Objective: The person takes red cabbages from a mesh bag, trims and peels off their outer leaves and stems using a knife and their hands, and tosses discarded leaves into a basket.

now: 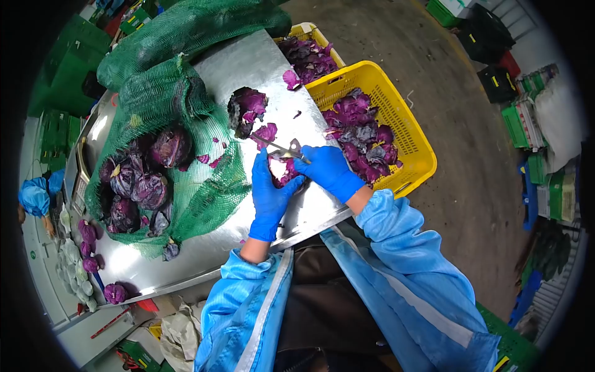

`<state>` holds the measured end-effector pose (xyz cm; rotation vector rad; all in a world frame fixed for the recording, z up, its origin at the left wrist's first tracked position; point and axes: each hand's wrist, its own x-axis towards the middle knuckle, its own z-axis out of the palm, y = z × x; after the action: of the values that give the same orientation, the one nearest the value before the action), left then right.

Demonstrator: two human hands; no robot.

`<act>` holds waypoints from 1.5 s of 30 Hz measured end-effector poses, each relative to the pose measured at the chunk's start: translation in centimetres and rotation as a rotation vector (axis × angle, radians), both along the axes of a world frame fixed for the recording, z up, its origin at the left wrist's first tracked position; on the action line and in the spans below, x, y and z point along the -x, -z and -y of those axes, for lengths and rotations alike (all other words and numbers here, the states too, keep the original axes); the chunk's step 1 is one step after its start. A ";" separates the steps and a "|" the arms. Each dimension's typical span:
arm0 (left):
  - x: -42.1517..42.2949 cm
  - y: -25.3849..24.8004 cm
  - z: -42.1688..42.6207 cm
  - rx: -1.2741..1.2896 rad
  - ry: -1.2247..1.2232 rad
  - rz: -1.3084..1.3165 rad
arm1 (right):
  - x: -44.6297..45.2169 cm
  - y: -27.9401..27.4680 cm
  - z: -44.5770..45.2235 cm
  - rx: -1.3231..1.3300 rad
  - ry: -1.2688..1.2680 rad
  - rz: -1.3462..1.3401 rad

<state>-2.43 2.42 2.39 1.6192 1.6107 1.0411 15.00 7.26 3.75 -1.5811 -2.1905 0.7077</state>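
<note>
- Head view: both hands, in blue gloves, work over a metal counter (242,59) near its front edge.
- Left hand (268,197) has its thumb and fingers curved around a purple cabbage (284,168), holding it from the left and front; its pale inside faces up.
- Right hand (331,170) has its fingers closed around a knife (276,144), whose handle they mostly hide.
- Knife blade points left, past the far side of the held cabbage; whether it touches the cabbage cannot be told.
- Just beyond the blade lies a loose purple leaf (266,134), with a bigger heap of dark leaves (246,110) behind it.
- To the left, a green net bag (214,193) lies open on the counter, with several whole cabbages (149,186) in its mouth and purple scraps on the mesh.
- Right of the counter stands a yellow crate (416,146) part-filled with purple leaves; a second crate (308,28) of leaves stands beyond it.
- One small cabbage (115,293) sits at the counter's near left corner.
</note>
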 end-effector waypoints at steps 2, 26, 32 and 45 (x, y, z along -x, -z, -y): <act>-0.7 -0.8 -0.7 0.067 -0.018 -0.060 | -0.6 1.7 -0.6 -0.128 0.047 0.068; -1.4 -0.9 -2.1 0.129 0.152 0.200 | -1.2 -0.3 4.8 -0.050 0.050 0.173; -1.9 -0.9 0.2 0.052 0.137 -0.282 | -2.0 0.9 -0.2 0.179 0.242 -0.267; 0.4 -0.7 1.4 0.208 0.029 0.390 | 1.1 0.3 0.6 0.134 0.239 -0.014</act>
<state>-2.86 0.97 3.11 1.2108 1.3774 1.0585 13.92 6.71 3.47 -1.8592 -1.9351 0.8009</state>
